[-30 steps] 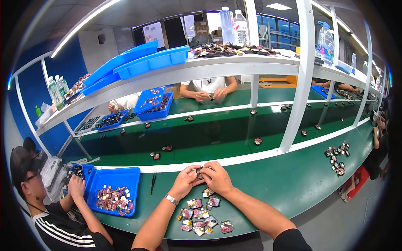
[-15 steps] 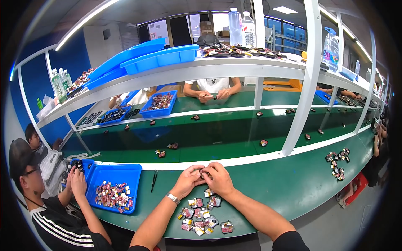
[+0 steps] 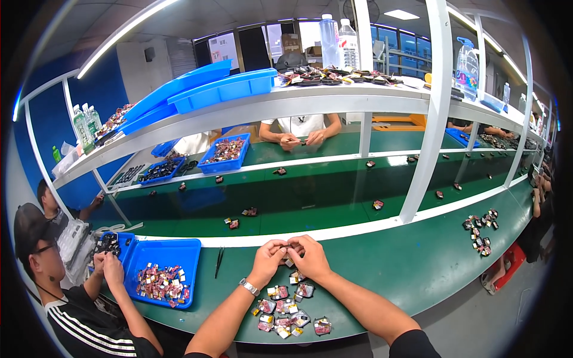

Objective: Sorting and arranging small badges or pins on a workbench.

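My left hand [image 3: 267,264], with a metal watch band at the wrist, and my right hand [image 3: 310,259] meet over the green bench. Their thumbs and fingertips pinch one small dark electronic assembly [image 3: 287,250], mostly covered by the fingers. Just below my hands lies a loose group of similar assemblies, black-edged with red boards and white-and-yellow parts; one assembly [image 3: 322,326] sits at its right end. Black tweezers [image 3: 219,262] rest on the bench to the left of my hands, apart from them.
A blue tray [image 3: 161,253] of small red-and-white boards stands at left, beside a co-worker [image 3: 65,298] handling a part. Beyond a white rail, a green conveyor belt [image 3: 310,206] carries scattered assemblies. A white post [image 3: 425,149] rises at right. Another cluster of assemblies [image 3: 481,234] lies far right.
My right hand's fingers have shifted and my fingertips now come together over the assembly. Pieces on the belt have drifted slightly to the right. The co-worker's hands have moved a little.
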